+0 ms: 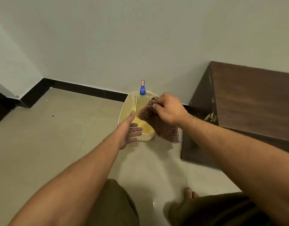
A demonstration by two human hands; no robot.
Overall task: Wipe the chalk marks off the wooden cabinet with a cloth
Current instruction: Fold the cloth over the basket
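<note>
On the floor near the wall sits a cream basket [132, 101] with little holes in its side. Your right hand [168, 110] is over the basket, at about 3 o'clock from its middle, and its fingers are squeezed tight on a red checked cloth [158, 126]. That cloth hangs down over the basket's right edge. Your left hand [130, 132] is at 7 o'clock from the basket, with fingers spread wide and holding nothing; one finger reaches over the rim. A spray bottle with a blue top [142, 89] stands in the basket at 12 o'clock. At 3 o'clock from the basket is the dark wooden cabinet [248, 101], with pale marks [210, 117] along its left front edge.
</note>
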